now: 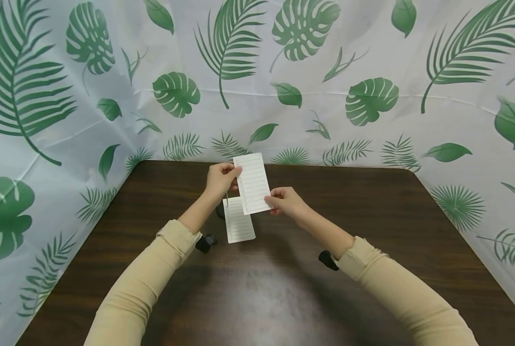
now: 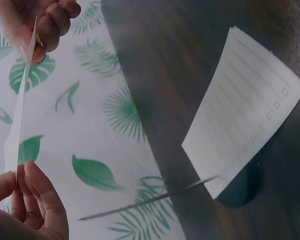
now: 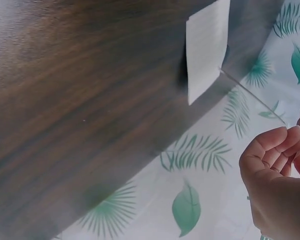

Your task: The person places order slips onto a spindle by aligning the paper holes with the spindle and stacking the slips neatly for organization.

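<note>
Both hands hold one white lined sheet (image 1: 252, 180) with small checkboxes along its side. My left hand (image 1: 222, 180) pinches its upper left edge, and my right hand (image 1: 287, 202) pinches the lower right corner. Edge-on, the same sheet (image 2: 22, 105) appears in the left wrist view. Below it, similar lined sheets (image 1: 239, 229) sit on a thin metal spike (image 2: 145, 201), which passes through them near one end. A dark rounded base (image 2: 240, 189) shows partly from under those sheets. The held sheet is above and apart from the lower ones.
The dark wooden table (image 1: 370, 230) extends to both sides and toward me. A white leaf-printed curtain (image 1: 318, 115) stands along the table's back and side edges. A black wrist camera (image 1: 205, 243) sits by the left sleeve, and another black device (image 1: 328, 260) by the right.
</note>
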Motion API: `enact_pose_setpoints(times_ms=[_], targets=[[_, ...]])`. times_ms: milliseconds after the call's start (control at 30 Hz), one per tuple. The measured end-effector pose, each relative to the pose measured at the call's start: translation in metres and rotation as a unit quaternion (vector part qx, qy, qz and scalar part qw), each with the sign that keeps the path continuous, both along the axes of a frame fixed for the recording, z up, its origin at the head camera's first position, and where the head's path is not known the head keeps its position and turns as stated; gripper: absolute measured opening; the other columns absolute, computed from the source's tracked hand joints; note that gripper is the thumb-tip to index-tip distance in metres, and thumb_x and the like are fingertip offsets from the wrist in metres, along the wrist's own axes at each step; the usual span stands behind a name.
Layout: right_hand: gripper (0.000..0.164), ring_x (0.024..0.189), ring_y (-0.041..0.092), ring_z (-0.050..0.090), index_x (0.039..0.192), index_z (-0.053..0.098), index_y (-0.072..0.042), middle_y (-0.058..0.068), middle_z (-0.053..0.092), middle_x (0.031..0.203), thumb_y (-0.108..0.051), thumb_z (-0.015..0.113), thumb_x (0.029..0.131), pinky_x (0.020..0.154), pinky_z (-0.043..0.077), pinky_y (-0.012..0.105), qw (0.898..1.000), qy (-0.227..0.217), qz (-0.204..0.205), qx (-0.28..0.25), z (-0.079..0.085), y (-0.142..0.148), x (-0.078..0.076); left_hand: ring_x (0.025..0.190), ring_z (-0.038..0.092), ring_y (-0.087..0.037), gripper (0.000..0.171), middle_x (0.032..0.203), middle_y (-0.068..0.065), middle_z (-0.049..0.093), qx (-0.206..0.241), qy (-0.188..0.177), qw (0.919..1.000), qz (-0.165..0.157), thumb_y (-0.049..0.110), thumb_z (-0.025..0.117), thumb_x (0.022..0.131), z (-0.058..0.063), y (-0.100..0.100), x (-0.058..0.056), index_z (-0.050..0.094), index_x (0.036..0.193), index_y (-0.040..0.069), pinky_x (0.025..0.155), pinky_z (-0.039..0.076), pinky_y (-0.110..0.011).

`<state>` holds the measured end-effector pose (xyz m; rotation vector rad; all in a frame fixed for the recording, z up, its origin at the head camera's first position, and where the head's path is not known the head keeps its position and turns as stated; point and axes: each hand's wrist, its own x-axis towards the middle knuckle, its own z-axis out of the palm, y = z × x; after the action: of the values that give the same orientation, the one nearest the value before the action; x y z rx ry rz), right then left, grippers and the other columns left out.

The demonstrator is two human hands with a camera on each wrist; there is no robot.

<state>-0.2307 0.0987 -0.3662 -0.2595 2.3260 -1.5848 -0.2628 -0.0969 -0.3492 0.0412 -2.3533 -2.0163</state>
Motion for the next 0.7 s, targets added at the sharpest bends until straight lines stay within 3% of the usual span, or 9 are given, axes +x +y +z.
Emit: enact_pose_setpoints(times_ms=[367, 500, 700], targets=[[0.021, 0.06, 0.008, 0.053, 0.099, 0.059, 0.01, 0.001, 0.059, 0.073, -0.009, 0.052, 0.096, 0.063, 0.054, 0.024, 1.0, -0.001, -0.021, -0.003, 0.006, -0.014, -0.013, 0.053, 0.05, -0.006, 0.034, 0.069, -0.003, 0.051, 0.017, -0.002, 0.9996, 0.022, 0.02, 0.053, 0.097, 0.009, -0.007, -0.013, 0.061, 0.114, -0.008, 0.05, 0.051, -0.014], [0.022, 0.06, 0.008, 0.053, 0.101, 0.059, 0.011, 0.001, 0.059, 0.073, -0.009, 0.052, 0.096, 0.061, 0.053, 0.022, 1.0, -0.004, -0.022, -0.008, 0.008, -0.017, -0.017, 0.054, 0.05, -0.005, 0.035, 0.072, -0.002, 0.052, 0.003, -0.001, 0.9998, 0.022, 0.024, 0.055, 0.096, 0.013, -0.012, -0.016, 0.063, 0.112, -0.006, 0.051, 0.052, -0.014], [0.022, 0.058, 0.008, 0.053, 0.1, 0.058, 0.012, -0.001, 0.054, 0.069, -0.008, 0.053, 0.095, 0.056, 0.05, 0.017, 1.0, -0.005, -0.016, -0.008, 0.01, -0.022, -0.019, 0.057, 0.05, -0.004, 0.029, 0.072, 0.003, 0.052, -0.025, 0.007, 0.9993, 0.029, 0.017, 0.062, 0.091, 0.014, -0.021, -0.021, 0.064, 0.107, -0.007, 0.05, 0.051, -0.013]])
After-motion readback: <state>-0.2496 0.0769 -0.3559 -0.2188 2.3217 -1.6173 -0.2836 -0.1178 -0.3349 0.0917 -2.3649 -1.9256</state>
